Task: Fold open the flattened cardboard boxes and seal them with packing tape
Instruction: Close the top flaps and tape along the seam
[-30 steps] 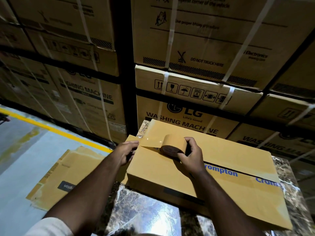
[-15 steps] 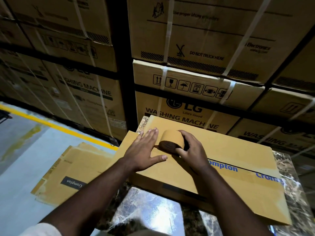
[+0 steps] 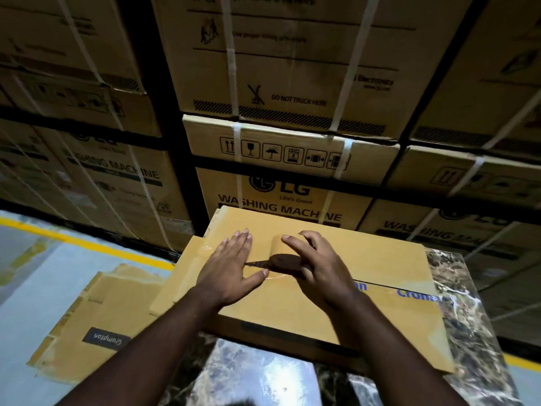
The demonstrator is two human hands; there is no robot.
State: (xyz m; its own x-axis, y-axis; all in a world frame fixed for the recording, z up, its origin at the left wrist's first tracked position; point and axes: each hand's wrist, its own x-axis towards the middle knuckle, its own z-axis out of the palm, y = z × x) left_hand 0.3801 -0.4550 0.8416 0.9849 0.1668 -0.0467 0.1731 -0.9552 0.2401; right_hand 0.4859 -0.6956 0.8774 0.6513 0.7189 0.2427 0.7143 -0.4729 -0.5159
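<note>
A brown cardboard box (image 3: 380, 259) with blue lettering lies closed on a marble-topped table (image 3: 456, 317). My left hand (image 3: 228, 268) presses flat, fingers straight, on the strip of tape laid over the seam near the box's left end. Just right of it my right hand (image 3: 319, 265) grips the brown tape roll (image 3: 282, 257), which stands on the seam with a short stretch of tape running from it under my left thumb. The seam to the right of the roll shows bare.
Several flattened cardboard boxes (image 3: 96, 317) lie on the grey floor left of the table. A wall of strapped washing machine cartons (image 3: 281, 83) rises directly behind it. A yellow floor line (image 3: 87, 244) runs along the cartons' base.
My left hand came off the box's left end and now lies flat on the taped seam. The roll in my right hand has moved slightly right along the seam.
</note>
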